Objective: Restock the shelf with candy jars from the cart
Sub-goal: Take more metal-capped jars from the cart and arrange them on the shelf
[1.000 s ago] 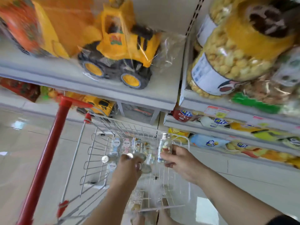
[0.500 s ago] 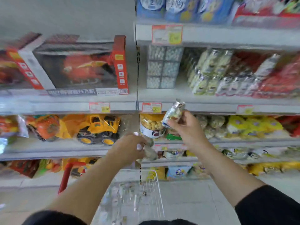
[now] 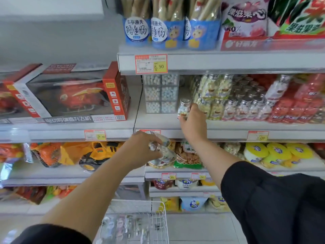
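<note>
I see my right hand up at the middle shelf, its fingers and thumb wrapped round the lower half of one small candy jar. The jar stands upright, with its silver cap on top and pale candies showing through the clear wall. It sits over the front part of the shelf, between the stack of clear candy-ball boxes on its left and the stocked jars just beside it on its right. My hand hides the jar's base, so I cannot tell whether it is resting on the shelf board.

My left hand hangs lower, in front of the shelf edge and its price strip, curled round the spare jars. One silver cap points back toward me. The glass is blurred, and it looks like two jars, though I cannot be sure of the count.

The cart is at the bottom of the view, a white wire basket with more jars blurred inside.

On the bay to the left stands a boxed red toy helicopter, with a yellow toy truck on the shelf below. Above the jars, blue snack tubs line the top shelf over an orange price tag.
</note>
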A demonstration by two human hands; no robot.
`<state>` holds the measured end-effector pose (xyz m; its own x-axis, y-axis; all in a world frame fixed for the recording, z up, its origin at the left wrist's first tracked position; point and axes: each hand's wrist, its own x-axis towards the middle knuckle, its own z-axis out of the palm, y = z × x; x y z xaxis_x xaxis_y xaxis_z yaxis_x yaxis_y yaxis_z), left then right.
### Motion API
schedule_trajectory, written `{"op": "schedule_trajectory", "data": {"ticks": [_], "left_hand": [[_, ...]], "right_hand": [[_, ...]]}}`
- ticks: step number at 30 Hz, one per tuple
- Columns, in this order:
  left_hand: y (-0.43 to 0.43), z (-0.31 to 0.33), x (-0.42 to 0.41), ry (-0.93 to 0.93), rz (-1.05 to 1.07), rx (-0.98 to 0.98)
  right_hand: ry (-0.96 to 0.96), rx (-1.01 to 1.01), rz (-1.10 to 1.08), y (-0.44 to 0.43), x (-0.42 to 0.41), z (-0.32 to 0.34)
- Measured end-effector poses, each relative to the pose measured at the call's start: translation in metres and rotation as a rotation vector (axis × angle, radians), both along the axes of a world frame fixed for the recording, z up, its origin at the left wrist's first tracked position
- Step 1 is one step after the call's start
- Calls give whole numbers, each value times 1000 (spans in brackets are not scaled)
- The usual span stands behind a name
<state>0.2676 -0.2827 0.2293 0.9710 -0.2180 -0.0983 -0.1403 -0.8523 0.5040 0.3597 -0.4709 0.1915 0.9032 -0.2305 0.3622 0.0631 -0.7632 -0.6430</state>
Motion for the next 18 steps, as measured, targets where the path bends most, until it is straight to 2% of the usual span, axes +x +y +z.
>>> {"op": "schedule_trajectory", "data": {"ticks": [6, 11, 13, 15, 16, 18], "left_hand": [[-3, 1, -3, 7, 5, 0], [2, 3, -8, -14, 4, 12], [5, 3, -9, -18, 1, 14], [8, 3, -9, -12, 4, 12], [9, 4, -9, -13, 3, 11], [8, 5, -8, -26, -7, 3]], "right_hand": [[83, -98, -42, 2, 13, -6], [140, -29, -21, 2, 12, -1], [81, 3, 23, -4, -7, -2], [-85, -26, 82, -9, -34, -7], [-150, -101, 132, -9, -45, -10], [-146, -292, 237, -7, -55, -17]]}}
